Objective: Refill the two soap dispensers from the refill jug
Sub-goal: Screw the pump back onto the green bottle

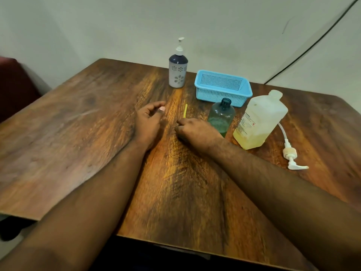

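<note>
Pretty plain room, honestly. The wooden desk [78, 124] has a dark, streaky grain with orange-brown patches and rounded corners, and it's pushed up near a bare off-white wall [117, 26]. A thin black cable [316, 40] runs diagonally down the wall on the right. Something dark red, maybe a seat [13, 85], sits at the left edge. Lighting is soft and a bit dim.

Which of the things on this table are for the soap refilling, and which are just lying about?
For the job:
refill jug
clear green bottle, open
white flowered dispenser, pump on
loose pump

Lying about:
blue basket
yellow strip

Both hands rest on the table, holding nothing.
</note>
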{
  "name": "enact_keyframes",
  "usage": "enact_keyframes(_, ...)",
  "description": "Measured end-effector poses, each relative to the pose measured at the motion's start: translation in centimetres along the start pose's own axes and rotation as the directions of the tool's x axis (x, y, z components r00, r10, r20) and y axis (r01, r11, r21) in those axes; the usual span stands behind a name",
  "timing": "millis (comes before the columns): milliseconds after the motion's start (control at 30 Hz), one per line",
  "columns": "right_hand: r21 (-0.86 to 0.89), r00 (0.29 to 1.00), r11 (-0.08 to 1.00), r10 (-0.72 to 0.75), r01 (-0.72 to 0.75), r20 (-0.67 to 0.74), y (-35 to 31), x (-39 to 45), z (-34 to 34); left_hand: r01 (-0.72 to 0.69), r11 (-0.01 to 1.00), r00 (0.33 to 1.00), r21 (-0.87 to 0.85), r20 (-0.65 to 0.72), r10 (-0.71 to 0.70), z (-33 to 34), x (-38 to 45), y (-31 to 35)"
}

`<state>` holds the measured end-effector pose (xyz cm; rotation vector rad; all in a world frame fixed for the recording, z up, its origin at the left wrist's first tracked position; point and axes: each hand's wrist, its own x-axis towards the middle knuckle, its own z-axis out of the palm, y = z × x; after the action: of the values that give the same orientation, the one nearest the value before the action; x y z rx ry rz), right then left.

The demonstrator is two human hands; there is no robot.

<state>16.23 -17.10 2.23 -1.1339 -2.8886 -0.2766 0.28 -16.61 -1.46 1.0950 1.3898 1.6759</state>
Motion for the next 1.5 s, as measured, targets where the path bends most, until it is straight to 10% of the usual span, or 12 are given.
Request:
enact_keyframes(200, 0.273, 0.827, 0.959, 0.088, 0.081, -0.555, 1.2, -1.5, -4.6, -0.091, 0.992, 0.996, 0.082, -0.004, 0.092, 0.4, -0.4, 0.3)
enact_keyframes(400, 0.425, 0.712, 0.905, 0.283, 0.024, -0.642, 5.9, -3.3, -11.5, -0.168, 0.977, 0.954, 0.132, 0.270, 0.128, 3.6, -2.1, 2.5)
enact_keyframes(633, 0.675, 0.665, 0.738, 0.507, -0.006, -0.548, 8.6, -6.1, -15.2, -0.055, 0.997, 0.853, 0.062, 0.522, 0.014, 7.9, -3.4, 2.1)
enact_keyframes(1500, 0.901, 0.755, 0.386, 0.646, -0.198, -0.111, 5.2, -2.4, -5.8, -0.128, 0.990, 0.825, 0.062, 0.561, 0.072, 4.0, -1.0, 1.6)
